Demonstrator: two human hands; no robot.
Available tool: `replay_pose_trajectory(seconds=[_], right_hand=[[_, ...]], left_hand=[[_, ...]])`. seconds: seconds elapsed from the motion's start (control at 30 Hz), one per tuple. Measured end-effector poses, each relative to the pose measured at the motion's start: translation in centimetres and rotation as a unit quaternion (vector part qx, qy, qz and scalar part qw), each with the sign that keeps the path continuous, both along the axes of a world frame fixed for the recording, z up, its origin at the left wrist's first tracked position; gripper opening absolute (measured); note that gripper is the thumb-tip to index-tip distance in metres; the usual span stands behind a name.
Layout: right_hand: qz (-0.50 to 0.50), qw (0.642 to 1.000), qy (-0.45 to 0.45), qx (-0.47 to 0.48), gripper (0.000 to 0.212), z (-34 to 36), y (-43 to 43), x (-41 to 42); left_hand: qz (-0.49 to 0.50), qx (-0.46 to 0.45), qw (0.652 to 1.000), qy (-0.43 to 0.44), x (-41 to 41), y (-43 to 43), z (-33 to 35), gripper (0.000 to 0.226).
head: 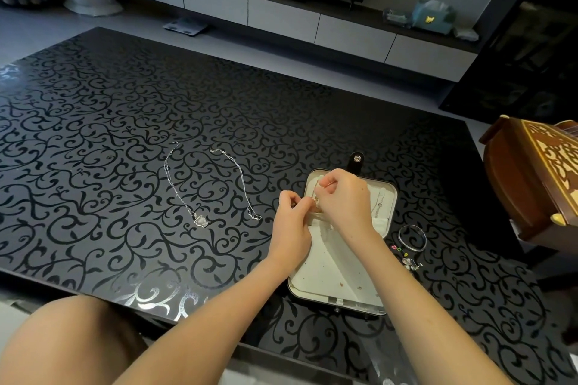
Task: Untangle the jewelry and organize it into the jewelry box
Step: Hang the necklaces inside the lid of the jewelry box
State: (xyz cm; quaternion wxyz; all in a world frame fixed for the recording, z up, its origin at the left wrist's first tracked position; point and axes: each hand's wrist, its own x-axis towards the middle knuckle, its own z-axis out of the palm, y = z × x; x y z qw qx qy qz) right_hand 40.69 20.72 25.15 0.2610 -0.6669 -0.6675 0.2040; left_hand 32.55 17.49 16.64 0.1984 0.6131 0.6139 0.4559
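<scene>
Open cream-lined black jewelry box [380,225], near the black scroll-patterned table's [125,134] right edge. Left hand [292,222] and right hand [342,200] over it, both pinching a small pale item, unidentifiable. Silver pendant necklace [200,220] lies mid-table.

Both hands [316,212] pinching over open jewelry box [387,197] — necklace [200,194] left

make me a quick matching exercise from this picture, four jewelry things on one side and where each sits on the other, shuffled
Things:
1. pendant necklace
2. bangle
3. jewelry box
4. wooden box

Places:
A. at the table's right edge
B. open under both hands
C. laid out on the table left of the hands
D. on the table just right of the open case

Pairs: 1-C, 2-D, 3-B, 4-A
</scene>
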Motion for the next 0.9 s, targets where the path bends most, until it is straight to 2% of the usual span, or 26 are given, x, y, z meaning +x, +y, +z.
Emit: replay_pose_trajectory(seconds=[0.1,0.2,0.4,0.6,0.73,0.9], right_hand=[[0.029,0.996,-0.088,-0.001,0.019,0.0,-0.9,0.6],[0.075,0.983,-0.158,-0.054,0.029,-0.2,-1.9,1.1],[0.119,0.969,-0.146,-0.161,0.045,0.5,-2.7,1.1],[0.134,0.949,-0.14,-0.249,0.057,0.7,-2.0,0.9],[0.092,0.971,-0.094,-0.198,0.038,0.7,-1.6,0.9],[0.049,0.994,-0.024,-0.095,0.031,0.2,-1.7,0.6]], left_hand=[[-0.002,0.008,1.0,-0.005,0.0,-0.1,-0.1,0.034],[-0.006,0.012,1.0,-0.022,-0.1,-0.1,-0.2,0.039],[-0.012,0.014,0.998,-0.061,-0.1,-0.4,0.3,0.039],[-0.007,-0.009,0.998,-0.06,0.0,-0.2,-0.2,0.033],[-0.004,-0.012,0.999,-0.045,0.0,-0.1,-0.3,0.028],[-0.006,-0.05,0.998,-0.043,0.1,0.0,0.0,0.026]])
